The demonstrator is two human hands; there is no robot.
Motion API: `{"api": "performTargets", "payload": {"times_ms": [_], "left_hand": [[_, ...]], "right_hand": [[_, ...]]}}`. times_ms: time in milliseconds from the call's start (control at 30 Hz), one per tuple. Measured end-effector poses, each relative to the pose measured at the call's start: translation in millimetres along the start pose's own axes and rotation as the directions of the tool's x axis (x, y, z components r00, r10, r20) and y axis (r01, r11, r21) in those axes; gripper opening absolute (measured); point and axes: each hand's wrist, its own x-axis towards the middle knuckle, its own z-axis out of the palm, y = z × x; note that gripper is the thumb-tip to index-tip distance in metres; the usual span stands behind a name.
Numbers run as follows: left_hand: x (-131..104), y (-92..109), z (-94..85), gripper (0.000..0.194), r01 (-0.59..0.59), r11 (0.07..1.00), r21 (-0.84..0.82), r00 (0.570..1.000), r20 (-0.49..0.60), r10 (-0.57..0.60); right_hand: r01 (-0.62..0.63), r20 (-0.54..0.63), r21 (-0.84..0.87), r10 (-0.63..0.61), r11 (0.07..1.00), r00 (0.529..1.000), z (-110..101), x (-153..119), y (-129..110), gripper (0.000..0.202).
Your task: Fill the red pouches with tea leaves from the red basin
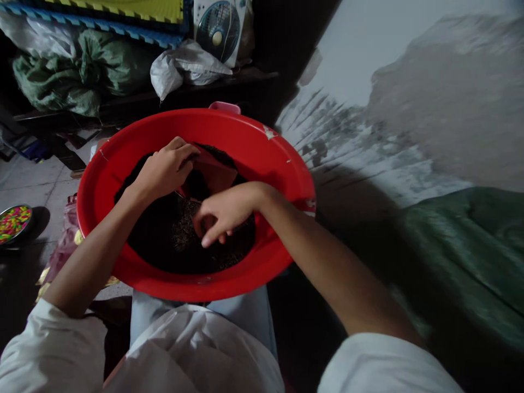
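Observation:
A wide red plastic basin (278,164) holds a mass of dark, loose, grainy material (159,234), with lighter brown bits near its middle. Inside the basin, my left hand (166,166) grips the edge of a reddish square-sided container (219,174), which is tilted; some of the dark material shows in it. Just in front of that container is my right hand (229,210), palm down over the grains. Its fingers are loosely curled, with a gap between thumb and forefinger, and I see nothing held there. Some of its fingertips are hidden.
The basin rests above my lap. A bowl of bright coloured pieces (15,224) sits on the floor at left. Green sacks (470,245) stand at right beside a stained wall (442,103). Behind are bundled bags (82,71), foam mats (135,11) and a fan box (219,33).

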Motion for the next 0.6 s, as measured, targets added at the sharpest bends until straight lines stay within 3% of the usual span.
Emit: {"api": "performTargets", "payload": {"times_ms": [67,100,167,400,600], "left_hand": [[0.0,0.1,0.3,0.038,-0.003,1.000,-0.002,1.000,0.007,0.003],[0.2,-0.5,0.2,0.039,-0.005,1.000,-0.005,1.000,0.008,0.005],[0.7,-2.3,-0.3,0.039,-0.012,1.000,-0.013,1.000,0.005,0.013],[1.6,-9.0,-1.5,0.039,-0.034,0.999,-0.030,0.999,0.009,0.035],[1.5,-11.1,-2.4,0.040,-0.040,0.999,-0.032,0.999,0.024,0.041]], "right_hand": [[-0.255,0.157,-0.169,0.282,0.952,0.947,11.7,13.2,-8.3,0.060],[-0.349,0.146,-0.275,0.397,0.896,0.906,17.7,20.4,-12.1,0.065],[-0.408,0.095,-0.390,0.477,0.825,0.874,28.5,33.3,-18.4,0.074],[-0.177,0.068,-0.394,0.221,0.902,0.973,44.1,47.4,-19.8,0.073],[-0.054,-0.021,-0.389,0.049,0.920,0.999,45.8,49.3,-17.7,0.069]]}}
